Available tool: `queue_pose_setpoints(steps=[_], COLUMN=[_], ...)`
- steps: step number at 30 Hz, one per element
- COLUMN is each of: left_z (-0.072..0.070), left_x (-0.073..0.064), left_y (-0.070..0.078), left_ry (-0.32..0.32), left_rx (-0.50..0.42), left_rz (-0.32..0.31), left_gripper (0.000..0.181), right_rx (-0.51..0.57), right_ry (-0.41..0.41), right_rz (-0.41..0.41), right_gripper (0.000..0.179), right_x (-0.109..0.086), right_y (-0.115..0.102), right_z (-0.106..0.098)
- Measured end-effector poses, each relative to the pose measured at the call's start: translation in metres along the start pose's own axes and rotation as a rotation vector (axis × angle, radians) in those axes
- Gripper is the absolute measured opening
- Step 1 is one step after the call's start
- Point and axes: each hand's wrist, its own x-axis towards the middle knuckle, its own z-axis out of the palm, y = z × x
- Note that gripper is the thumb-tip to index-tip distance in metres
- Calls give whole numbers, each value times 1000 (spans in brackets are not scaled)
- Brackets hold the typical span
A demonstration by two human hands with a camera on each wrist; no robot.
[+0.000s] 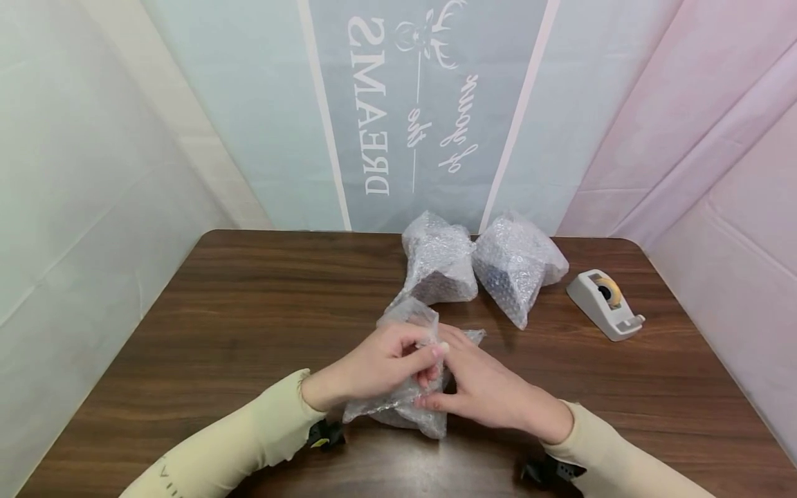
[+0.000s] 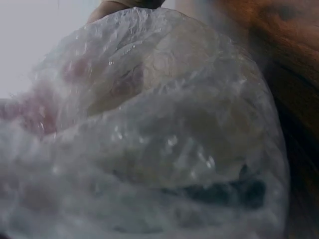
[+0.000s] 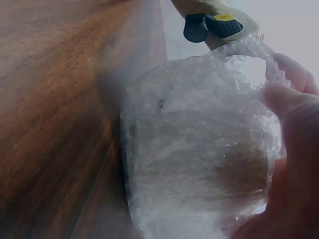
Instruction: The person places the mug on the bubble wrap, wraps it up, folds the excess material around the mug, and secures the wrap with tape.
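A bundle of clear bubble wrap lies on the table in front of me. Its wrap fills the left wrist view, and something dark shows dimly through the layers; what it is, I cannot tell. My left hand pinches a fold of the wrap on top, thumb against fingers. From the right, my right hand grips the bundle, thumb on the near side and fingers over the far side, partly hidden. The right wrist view shows the bundle's rounded wrap beside the right hand's fingers.
Behind the hands stand two bubble-wrapped bundles, one nearer the middle and another to its right. A white tape dispenser with a yellowish roll sits at the right of the brown wooden table. Fabric hangs along the back and sides.
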Motion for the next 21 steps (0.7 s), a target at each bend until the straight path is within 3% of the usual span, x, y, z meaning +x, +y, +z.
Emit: queue_pose_setpoints(steps=[2, 3, 4, 10, 13, 16, 19, 21], left_z=[3, 4, 5, 5, 5, 5, 5, 5], left_x=[2, 2, 3, 3, 4, 5, 7, 7], left_y=[0, 1, 1, 0, 0, 1, 1, 1], left_ry=[-3, -8, -14, -26, -27, -38, -43, -51], left_rx=[85, 108, 114, 21, 41, 109, 170, 173], left_rz=[-1, 1, -1, -97, -164, -196, -206, -211], left_gripper=[29, 30, 31, 20, 7, 21, 28, 28], right_rx=[68, 103, 128, 277, 400, 488, 369, 262], right_ry=[8, 8, 10, -1, 1, 69, 257, 382], right_rz=[47, 64, 81, 174, 173, 93, 3, 9], right_gripper=[89, 86, 97, 131, 124, 107, 84, 68], right_x=[0, 1, 0, -3, -7, -11, -12, -12], right_y=[-1, -1, -2, 1, 6, 11, 14, 15], right_z=[0, 0, 0, 1, -2, -9, -16, -20])
